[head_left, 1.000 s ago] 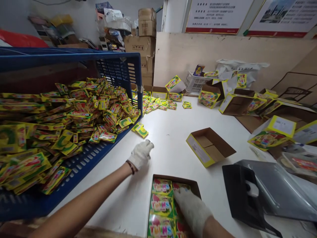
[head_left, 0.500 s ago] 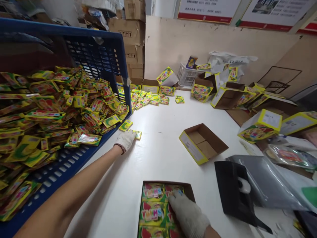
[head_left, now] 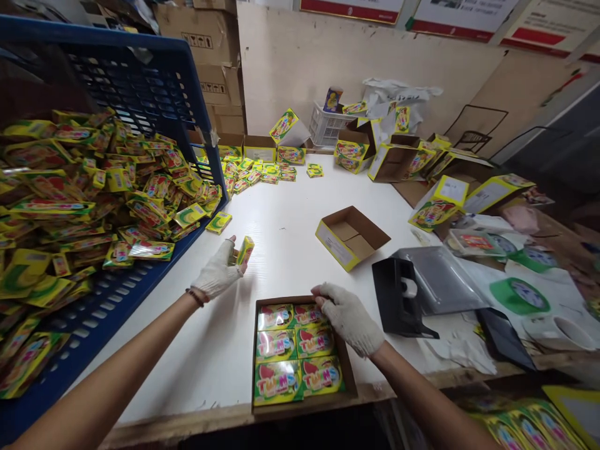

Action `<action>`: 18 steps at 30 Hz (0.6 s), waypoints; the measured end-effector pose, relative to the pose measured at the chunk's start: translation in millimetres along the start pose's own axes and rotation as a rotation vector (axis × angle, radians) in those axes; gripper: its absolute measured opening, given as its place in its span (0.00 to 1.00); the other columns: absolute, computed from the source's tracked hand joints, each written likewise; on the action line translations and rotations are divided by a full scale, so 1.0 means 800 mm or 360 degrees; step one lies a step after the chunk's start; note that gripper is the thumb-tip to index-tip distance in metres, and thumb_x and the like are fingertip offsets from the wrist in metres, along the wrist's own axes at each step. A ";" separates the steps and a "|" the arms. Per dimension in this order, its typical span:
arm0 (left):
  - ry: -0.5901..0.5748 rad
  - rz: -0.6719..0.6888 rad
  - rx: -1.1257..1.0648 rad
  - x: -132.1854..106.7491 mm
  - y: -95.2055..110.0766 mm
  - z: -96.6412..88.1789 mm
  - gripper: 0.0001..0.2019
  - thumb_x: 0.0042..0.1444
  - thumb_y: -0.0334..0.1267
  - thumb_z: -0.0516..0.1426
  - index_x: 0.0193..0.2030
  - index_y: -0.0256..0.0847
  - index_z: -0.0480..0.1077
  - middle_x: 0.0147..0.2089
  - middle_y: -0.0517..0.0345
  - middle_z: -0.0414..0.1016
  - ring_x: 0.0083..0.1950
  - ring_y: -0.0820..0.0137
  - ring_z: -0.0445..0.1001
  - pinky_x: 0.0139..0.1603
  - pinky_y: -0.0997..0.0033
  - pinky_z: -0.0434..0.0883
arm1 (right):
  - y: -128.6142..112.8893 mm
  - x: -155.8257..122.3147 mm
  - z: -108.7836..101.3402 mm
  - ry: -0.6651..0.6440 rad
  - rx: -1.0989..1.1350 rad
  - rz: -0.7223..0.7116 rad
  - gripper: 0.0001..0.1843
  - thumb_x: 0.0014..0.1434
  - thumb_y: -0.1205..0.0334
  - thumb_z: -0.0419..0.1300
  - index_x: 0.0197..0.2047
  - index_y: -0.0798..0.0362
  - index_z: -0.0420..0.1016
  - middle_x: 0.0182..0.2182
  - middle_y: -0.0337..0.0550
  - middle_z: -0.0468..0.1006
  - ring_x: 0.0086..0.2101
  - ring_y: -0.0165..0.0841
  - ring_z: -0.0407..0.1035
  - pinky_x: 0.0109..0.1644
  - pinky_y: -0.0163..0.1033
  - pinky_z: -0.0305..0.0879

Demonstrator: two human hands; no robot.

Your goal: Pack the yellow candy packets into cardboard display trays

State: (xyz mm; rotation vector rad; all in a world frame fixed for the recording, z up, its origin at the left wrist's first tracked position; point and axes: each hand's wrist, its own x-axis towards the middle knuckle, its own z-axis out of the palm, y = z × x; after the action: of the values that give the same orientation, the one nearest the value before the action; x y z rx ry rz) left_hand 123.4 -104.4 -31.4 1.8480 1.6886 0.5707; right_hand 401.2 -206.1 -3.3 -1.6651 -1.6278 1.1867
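My left hand [head_left: 218, 273], in a white glove, is closed on a small yellow candy packet [head_left: 245, 249] held just above the white table [head_left: 281, 231]. My right hand [head_left: 344, 315], also gloved, rests on the far right corner of a brown cardboard box [head_left: 347, 369] filled with yellow and red packets in two columns [head_left: 295, 350]; its fingers lie curled on the top row. Beside my left arm a tilted blue plastic crate [head_left: 154, 94] spills a heap of the same packets [head_left: 117, 187]. One loose packet [head_left: 219, 222] lies at the crate's mouth.
An empty yellow-sided box [head_left: 351, 236] lies open mid-table. A black tape dispenser [head_left: 400, 299] and grey plastic sheet [head_left: 440, 281] sit to the right. More printed boxes [head_left: 438, 203], loose packets [head_left: 262, 172] and a white basket [head_left: 328, 125] crowd the far side. Cardboard cartons [head_left: 206, 37] stack behind.
My left hand reached to the crate's mouth, picked up a packet and drew back toward the filled box. My right hand stayed on the box. The view tilted down.
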 end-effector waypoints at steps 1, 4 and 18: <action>-0.0029 0.0064 -0.0189 -0.022 0.017 0.005 0.33 0.58 0.37 0.53 0.69 0.39 0.46 0.56 0.47 0.73 0.52 0.63 0.75 0.51 0.62 0.74 | -0.004 0.003 0.002 -0.0030 0.0155 -0.0001 0.18 0.60 0.58 0.51 0.51 0.54 0.71 0.43 0.47 0.78 0.39 0.35 0.73 0.43 0.41 0.72; -0.0262 0.0259 -0.0969 -0.085 0.067 0.027 0.32 0.58 0.44 0.54 0.68 0.39 0.52 0.55 0.46 0.74 0.50 0.61 0.76 0.49 0.61 0.76 | -0.016 0.011 0.008 -0.0196 0.0469 -0.0130 0.25 0.60 0.55 0.54 0.59 0.55 0.63 0.52 0.50 0.74 0.39 0.33 0.73 0.41 0.39 0.72; -0.0632 0.0618 0.0662 -0.201 0.094 0.124 0.24 0.59 0.52 0.55 0.55 0.37 0.71 0.61 0.37 0.70 0.62 0.43 0.66 0.62 0.35 0.62 | -0.014 0.014 0.005 -0.0452 -0.1862 -0.0334 0.09 0.59 0.69 0.56 0.42 0.55 0.76 0.39 0.52 0.80 0.43 0.45 0.71 0.45 0.44 0.62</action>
State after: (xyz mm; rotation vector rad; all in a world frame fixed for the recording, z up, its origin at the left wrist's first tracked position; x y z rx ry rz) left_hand 226.3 -279.1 -46.4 2.4175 1.2538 -0.0237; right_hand 390.7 -194.5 1.3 -1.8587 -2.9089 0.2990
